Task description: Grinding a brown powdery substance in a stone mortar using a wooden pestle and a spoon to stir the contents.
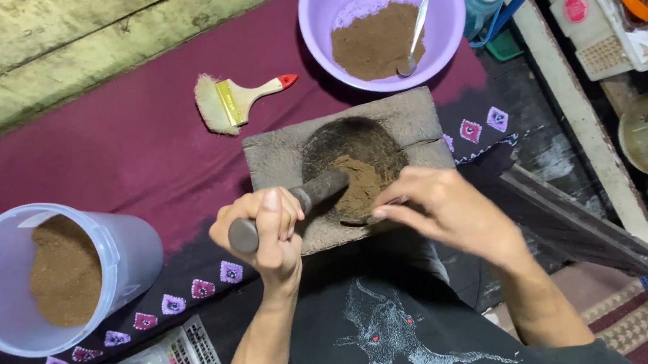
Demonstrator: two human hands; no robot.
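Grinding is under way: left hand (263, 228) is gripping the pestle (293, 205), fingers wrapped fully around it, working brown powder (358, 181) in the stone mortar (347, 166). Right hand (438, 208) is bracing the rim (fingers loosely curled, holding nothing). Next move is calling for steady downward pressure.

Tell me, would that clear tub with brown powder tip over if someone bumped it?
Probably it already has: the clear tub seems to lie on its side on the purple cloth, open mouth showing. Being round, it could roll if nudged. The brown powder heaped inside is loose, so some might spill.
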